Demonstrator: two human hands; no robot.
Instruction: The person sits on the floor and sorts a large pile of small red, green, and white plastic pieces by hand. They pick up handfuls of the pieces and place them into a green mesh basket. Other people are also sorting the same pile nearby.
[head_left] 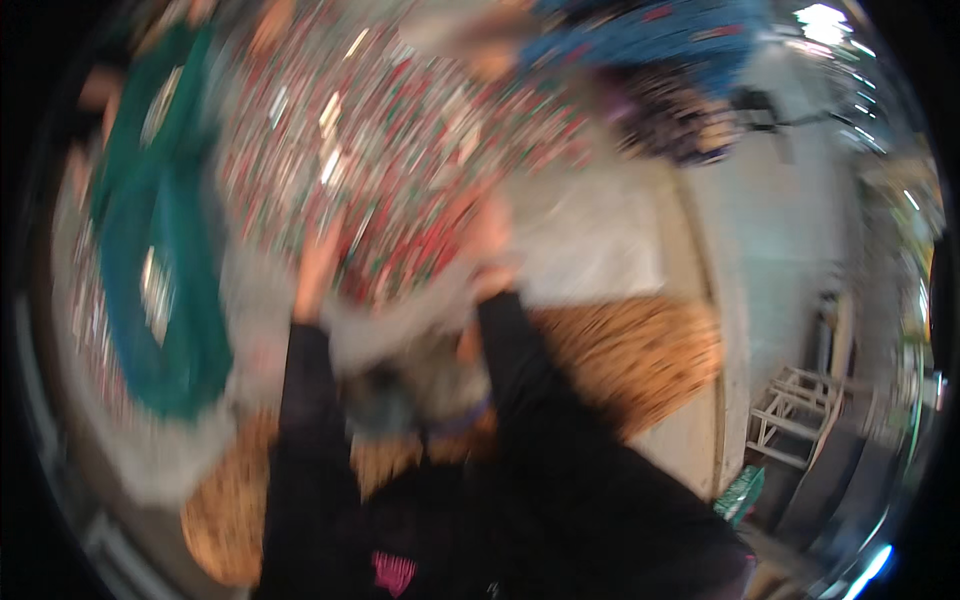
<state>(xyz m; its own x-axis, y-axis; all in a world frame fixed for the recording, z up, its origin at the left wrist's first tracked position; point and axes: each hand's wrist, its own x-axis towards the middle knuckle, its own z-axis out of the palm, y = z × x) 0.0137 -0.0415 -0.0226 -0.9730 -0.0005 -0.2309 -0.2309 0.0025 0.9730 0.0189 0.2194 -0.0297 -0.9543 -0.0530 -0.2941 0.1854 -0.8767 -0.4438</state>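
Observation:
The whole picture is smeared by motion. A broad heap of small red, green and whitish pieces (400, 150) spreads in front of me; their kind is too blurred to tell. Both my arms, in black sleeves, reach to its near edge. My left hand (318, 265) is at the heap's near left, and my right hand (488, 235) lies over its near right part, by some red pieces. Blur hides the fingers of both hands and anything in them. Below them hangs a pale sheet (385, 335), which runs under the heap's near edge.
At left lies a long green and blue cloth or net (165, 260), with blurred hands beside it. Another person's blue patterned sleeve (640, 45) reaches in at the far side. Brown spotted material (630, 355) covers the near right. A pale metal frame (795, 415) stands on the right.

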